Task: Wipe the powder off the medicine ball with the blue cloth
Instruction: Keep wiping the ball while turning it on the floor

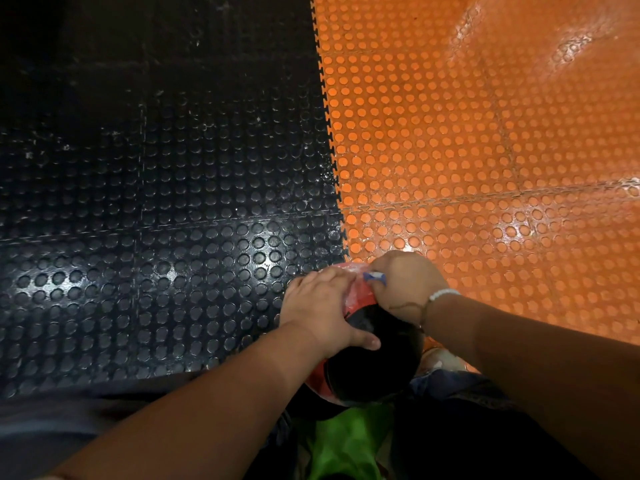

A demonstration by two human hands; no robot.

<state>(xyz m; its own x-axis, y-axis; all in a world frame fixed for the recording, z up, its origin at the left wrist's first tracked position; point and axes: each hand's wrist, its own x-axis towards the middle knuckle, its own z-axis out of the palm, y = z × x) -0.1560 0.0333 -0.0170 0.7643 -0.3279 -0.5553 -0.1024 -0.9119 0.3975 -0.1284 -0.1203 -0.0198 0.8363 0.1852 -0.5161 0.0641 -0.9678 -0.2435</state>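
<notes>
Blue cloth [375,277] in curled right hand [406,286] (left hand [318,306] flat on medicine ball [377,360])

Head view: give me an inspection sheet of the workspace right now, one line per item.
Surface: black studded mat on the left, joined to an orange studded mat on the right; white specks along the black edge of the join.
Job's things: medicine ball, red and black, with a whitish film on its red top; blue cloth, mostly hidden in the right hand.
Clutter: nothing seen.
Grippers: left hand rests on the ball, fingers spread; right hand grips the cloth at the ball's top.
Cables: nothing seen.
Surroundings: green fabric below the ball; white bead bracelet on the right wrist.
</notes>
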